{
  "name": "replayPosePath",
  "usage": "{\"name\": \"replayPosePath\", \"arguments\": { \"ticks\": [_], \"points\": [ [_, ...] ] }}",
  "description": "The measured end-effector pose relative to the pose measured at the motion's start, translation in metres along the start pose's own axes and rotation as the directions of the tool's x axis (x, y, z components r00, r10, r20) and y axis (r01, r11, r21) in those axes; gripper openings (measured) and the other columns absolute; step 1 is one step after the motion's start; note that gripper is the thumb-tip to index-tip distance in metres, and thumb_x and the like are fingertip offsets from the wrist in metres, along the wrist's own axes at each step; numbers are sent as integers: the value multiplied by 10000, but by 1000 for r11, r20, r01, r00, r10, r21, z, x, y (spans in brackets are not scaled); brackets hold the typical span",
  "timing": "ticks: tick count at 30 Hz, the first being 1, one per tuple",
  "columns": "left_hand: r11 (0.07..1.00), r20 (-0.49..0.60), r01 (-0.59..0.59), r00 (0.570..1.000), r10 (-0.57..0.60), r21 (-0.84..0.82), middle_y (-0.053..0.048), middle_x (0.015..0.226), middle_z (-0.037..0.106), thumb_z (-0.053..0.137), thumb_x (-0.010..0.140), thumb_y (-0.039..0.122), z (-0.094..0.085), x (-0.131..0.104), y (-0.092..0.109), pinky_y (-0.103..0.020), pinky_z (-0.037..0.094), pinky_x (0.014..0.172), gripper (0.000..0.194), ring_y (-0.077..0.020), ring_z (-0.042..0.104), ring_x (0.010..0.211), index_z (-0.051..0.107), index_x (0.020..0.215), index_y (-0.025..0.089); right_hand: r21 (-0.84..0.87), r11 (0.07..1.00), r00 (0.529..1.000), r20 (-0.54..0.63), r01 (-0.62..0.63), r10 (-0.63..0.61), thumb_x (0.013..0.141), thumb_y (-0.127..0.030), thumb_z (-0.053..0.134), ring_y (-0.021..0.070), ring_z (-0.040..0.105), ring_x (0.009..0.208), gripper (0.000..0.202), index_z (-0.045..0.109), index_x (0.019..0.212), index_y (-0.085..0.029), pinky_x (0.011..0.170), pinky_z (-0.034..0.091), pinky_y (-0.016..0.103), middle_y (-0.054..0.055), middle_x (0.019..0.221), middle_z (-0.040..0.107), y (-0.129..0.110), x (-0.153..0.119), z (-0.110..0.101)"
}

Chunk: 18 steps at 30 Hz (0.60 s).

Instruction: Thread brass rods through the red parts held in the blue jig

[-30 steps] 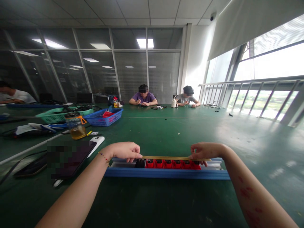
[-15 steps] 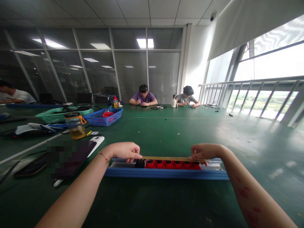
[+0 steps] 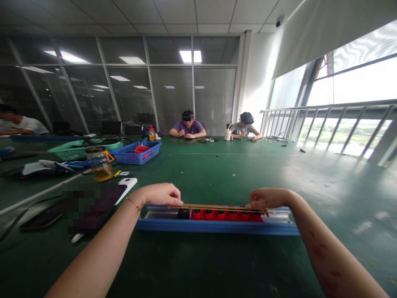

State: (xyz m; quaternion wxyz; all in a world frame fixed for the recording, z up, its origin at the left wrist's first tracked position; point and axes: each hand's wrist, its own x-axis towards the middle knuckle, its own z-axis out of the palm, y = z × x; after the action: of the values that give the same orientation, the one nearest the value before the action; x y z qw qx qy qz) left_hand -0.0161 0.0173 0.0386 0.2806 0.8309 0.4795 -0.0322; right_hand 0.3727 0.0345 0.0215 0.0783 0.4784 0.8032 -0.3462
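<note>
My left hand (image 3: 166, 194) pinches the left end of a few thin tan sticks (image 3: 214, 206), and my right hand (image 3: 263, 198) grips them near their right end. The sticks lie level, stretched between both hands above a long blue tray (image 3: 217, 227) with silvery inner ends. Beneath them, inside the tray, several red blocks (image 3: 207, 214) with dark openings stand in a row. A black block (image 3: 183, 213) is at the left end of that row. The fingertips of both hands are partly hidden.
To the left lie a dark tablet (image 3: 99, 207), a black phone (image 3: 40, 215) and a lidded jar (image 3: 103, 170) of amber liquid. Behind are a blue basket (image 3: 139, 156) and a green basket (image 3: 71, 152). Two people (image 3: 187, 126) sit across the green table, another person (image 3: 21, 123) far left.
My left hand has shifted slightly up and left, and the sticks now look a little spread apart. My right hand has barely moved.
</note>
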Motion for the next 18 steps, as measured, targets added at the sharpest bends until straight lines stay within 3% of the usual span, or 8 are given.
{"name": "replayPosePath", "arguments": {
  "ticks": [14,18],
  "points": [
    [997,-130,-14,991,23,73,20,739,661,507,720,451,-5,-8,14,-189,360,541,306,-133,555,656,664,843,219,-13,1000,1000,2,-4,4,684,-704,464,165,587,555,567,522,833,-159,484,408,238,31,687,627,-2,0,0],
    [990,-219,-39,973,68,133,18,826,667,482,751,417,-7,-13,22,-195,371,604,282,-134,571,706,668,871,242,-34,999,1000,-15,12,-12,693,-690,471,166,581,573,545,535,815,-163,506,408,239,34,680,635,-3,0,0]
  ]
}}
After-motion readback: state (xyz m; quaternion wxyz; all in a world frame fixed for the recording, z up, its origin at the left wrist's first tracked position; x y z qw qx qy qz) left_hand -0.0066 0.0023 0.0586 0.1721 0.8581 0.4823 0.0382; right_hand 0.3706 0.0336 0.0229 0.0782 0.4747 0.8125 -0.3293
